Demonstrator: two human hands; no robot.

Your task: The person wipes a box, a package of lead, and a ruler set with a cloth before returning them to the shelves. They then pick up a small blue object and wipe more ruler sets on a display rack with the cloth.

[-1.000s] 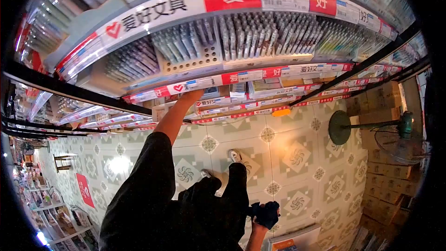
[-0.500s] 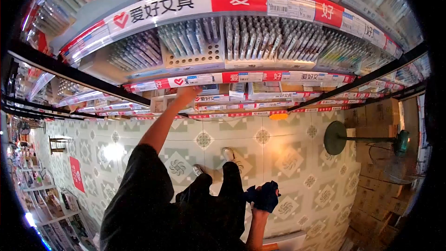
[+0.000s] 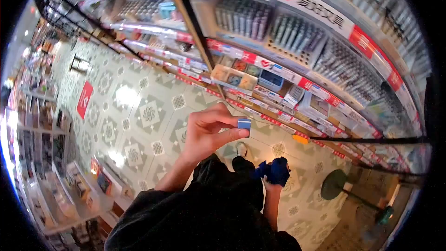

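Observation:
In the middle of the head view, my left hand (image 3: pixel 211 130) pinches a small blue block (image 3: pixel 244 124) with a pale stripe, perhaps an eraser, between thumb and fingers. It is held up in the air over the floor, away from the shelves. Lower right, my right hand (image 3: pixel 271 185) grips a bunched dark blue cloth (image 3: pixel 277 171), which covers most of the fingers. Past the left hand, a divided bin (image 3: pixel 233 78) of small items and a blue box (image 3: pixel 271 80) sit on a low shelf.
Shelves of pens (image 3: pixel 297 35) run along the right, fronted by red and white label strips (image 3: pixel 320 11). A green-based fan (image 3: pixel 334 184) lies across the lower right. A stool (image 3: pixel 80 64) and a red floor sign (image 3: pixel 84 100) are at left, near another display rack (image 3: pixel 60 200).
My left hand has come back from the low shelf and now holds the small blue block. My view has turned left. The right hand still holds the cloth.

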